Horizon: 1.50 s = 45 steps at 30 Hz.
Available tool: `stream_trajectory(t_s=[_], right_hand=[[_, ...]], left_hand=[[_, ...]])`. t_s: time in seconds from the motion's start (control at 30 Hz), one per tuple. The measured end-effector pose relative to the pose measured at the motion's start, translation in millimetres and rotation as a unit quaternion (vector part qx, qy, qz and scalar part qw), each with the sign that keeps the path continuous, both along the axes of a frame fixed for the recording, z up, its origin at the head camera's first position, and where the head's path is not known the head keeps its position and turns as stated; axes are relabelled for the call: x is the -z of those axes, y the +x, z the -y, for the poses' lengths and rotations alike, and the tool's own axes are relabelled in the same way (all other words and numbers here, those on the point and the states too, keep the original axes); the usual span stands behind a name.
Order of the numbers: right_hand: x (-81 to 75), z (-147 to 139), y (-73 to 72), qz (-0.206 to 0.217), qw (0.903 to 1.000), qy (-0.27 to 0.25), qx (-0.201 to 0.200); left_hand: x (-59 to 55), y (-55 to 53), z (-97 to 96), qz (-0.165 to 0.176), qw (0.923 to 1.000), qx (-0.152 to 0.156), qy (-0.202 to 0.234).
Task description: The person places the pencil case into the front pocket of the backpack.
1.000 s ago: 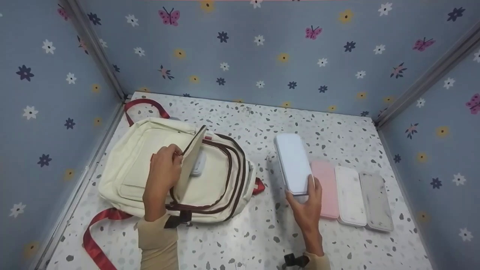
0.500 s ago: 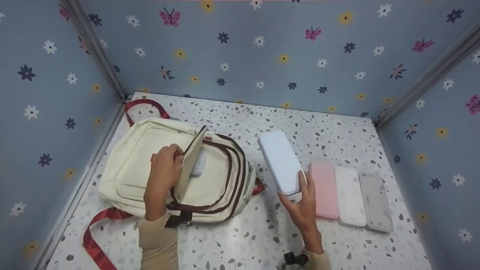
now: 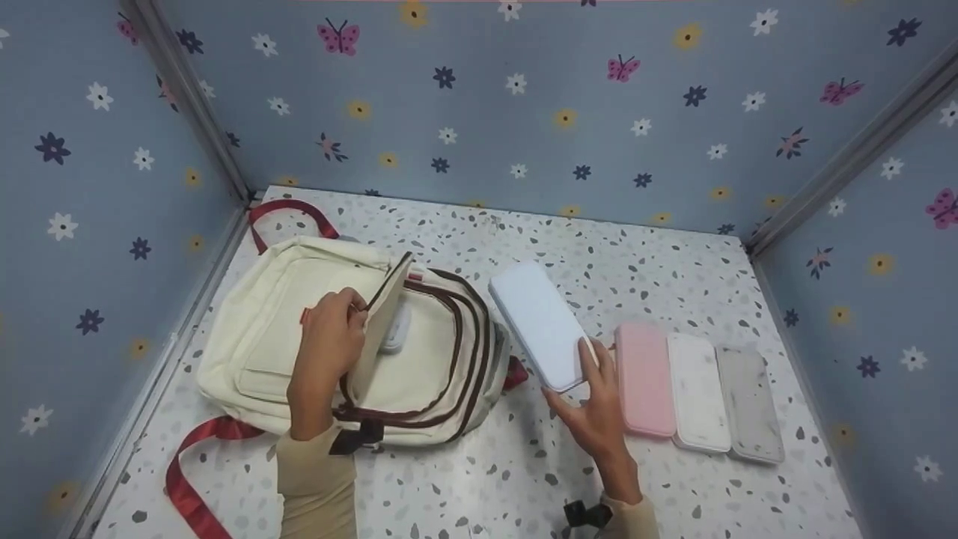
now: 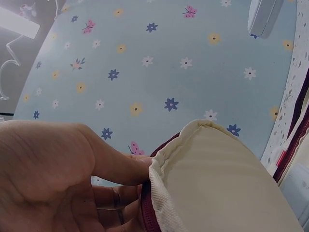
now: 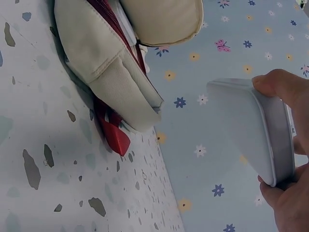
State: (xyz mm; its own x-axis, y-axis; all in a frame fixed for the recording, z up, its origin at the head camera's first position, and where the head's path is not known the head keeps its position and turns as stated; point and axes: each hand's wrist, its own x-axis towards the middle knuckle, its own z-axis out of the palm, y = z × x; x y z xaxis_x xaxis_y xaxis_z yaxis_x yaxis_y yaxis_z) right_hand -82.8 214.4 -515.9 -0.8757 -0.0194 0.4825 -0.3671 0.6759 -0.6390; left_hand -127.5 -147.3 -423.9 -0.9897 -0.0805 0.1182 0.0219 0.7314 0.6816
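A cream backpack with dark red zips lies on its back at the left, its front pocket unzipped. My left hand pinches the edge of the pocket flap between thumb and fingers and holds it up. Inside the pocket a pale case shows, partly covered by the flap. With my right hand I grip a light blue, flat oblong case by its near end. It is held tilted to the left, beside the bag's right side; the right wrist view shows it raised above the tabletop.
Right of my right hand lie a pink case, a white case and a grey case in a row. Red straps trail from the backpack. Flower-patterned panels enclose the speckled tabletop at the back and sides.
The right hand has moved left with the light blue case, away from the pink one and closer to the backpack, while the case has turned further leftward. My left hand stays on the flap.
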Motion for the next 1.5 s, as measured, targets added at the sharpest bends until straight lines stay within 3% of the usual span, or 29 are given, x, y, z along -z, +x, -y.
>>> stream_trajectory(t_s=[0.47,0.77,1.17,1.5], right_hand=[[-4.6,12,-0.2,0.035,0.9973,0.007,-0.064],[1.2,22,2.4,0.046,0.9901,-0.007,-0.132],[5.5,43,6.9,0.097,0.9760,0.031,-0.193],[7.9,61,11.3,0.127,0.9538,0.077,-0.261]], left_hand=[[-1.0,-0.3,-0.9,0.009,1.0000,0.001,-0.001],[-1.4,1.1,-2.0,0.004,1.0000,0.003,-0.004],[-0.9,1.1,-1.2,-0.007,1.0000,0.003,-0.001],[-2.0,2.0,-1.1,-0.004,1.0000,0.002,0.001]])
